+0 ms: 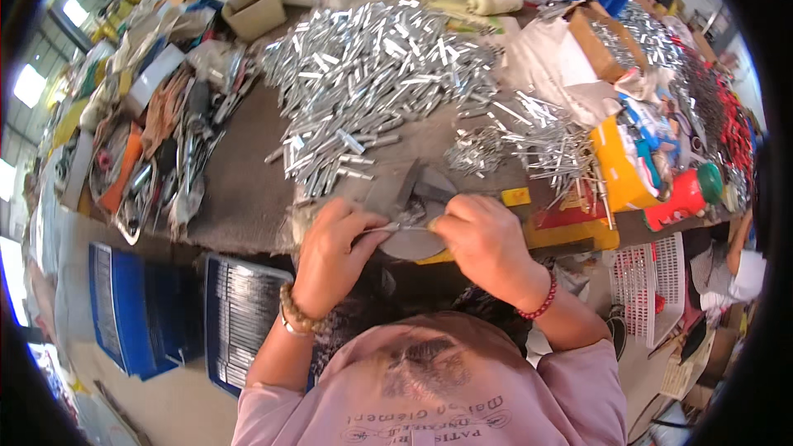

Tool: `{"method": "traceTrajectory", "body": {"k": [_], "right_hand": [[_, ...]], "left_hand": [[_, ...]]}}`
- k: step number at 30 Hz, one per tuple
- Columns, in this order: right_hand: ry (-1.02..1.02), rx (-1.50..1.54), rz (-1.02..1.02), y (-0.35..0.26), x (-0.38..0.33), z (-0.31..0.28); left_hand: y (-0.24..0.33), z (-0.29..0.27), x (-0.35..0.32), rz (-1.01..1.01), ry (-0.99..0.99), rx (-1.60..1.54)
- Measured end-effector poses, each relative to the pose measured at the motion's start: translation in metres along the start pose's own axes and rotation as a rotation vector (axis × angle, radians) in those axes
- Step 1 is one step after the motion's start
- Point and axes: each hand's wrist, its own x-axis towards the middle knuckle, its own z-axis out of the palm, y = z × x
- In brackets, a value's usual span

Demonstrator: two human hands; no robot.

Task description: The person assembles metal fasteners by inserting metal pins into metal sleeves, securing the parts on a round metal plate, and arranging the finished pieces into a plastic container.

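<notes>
1. Metal pin (395,228): a thin silver piece held level between the two hands, just above the near edge of the workbench (248,190), over a small grey round plate (410,241).
2. Left hand (334,252) pinches the left end of the pin between thumb and curled fingers; the fingers are pressed together. A beaded bracelet (295,311) sits on this wrist.
3. Right hand (483,239) closes on the right end, fingers bent and bunched tight; what exactly the fingertips grip is too small to tell. A red bead bracelet (541,304) circles this wrist.
4. Just beyond the hands stands a dark metal block (395,186), angled on the bench top.
5. Behind that lies a large heap of short silver tubes (372,74), spread across the middle of the bench.
6. To the right of the heap is a smaller pile of thin silver pins (529,144), loosely tangled.
7. Near the right hand lie a yellow box (615,169) and a red bottle with a green cap (686,194), the bottle on its side.
8. A cardboard box (607,37) holding more silver parts sits farther back on the right.
9. On the left side of the bench lies a jumble of tools and scraps (157,157).
10. Below the bench edge, on the left, stand blue crates (136,306).
</notes>
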Motion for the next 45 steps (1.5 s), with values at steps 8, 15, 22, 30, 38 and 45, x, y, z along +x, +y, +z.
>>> {"method": "traceTrajectory", "body": {"k": [8,15,22,30,38,45], "right_hand": [[-0.02,0.031,-0.017,-0.001,0.001,0.005],[-0.011,-0.007,-0.043,-0.004,0.006,0.006],[-0.006,0.052,-0.006,0.001,0.01,0.009],[-0.019,0.075,-0.025,0.003,0.013,0.009],[-0.036,0.09,-0.034,0.005,0.007,0.014],[0.167,0.011,0.276,0.046,0.004,-0.016]], "left_hand": [[-0.002,0.0,-0.006,0.04,0.036,-0.022],[-0.003,0.002,-0.007,0.025,0.039,-0.002],[-0.007,0.004,-0.007,0.046,0.048,-0.02],[-0.008,0.005,-0.008,0.03,0.045,-0.069],[-0.005,0.006,-0.008,0.05,0.036,-0.035],[-0.004,0.008,-0.007,0.06,0.076,-0.028]]}}
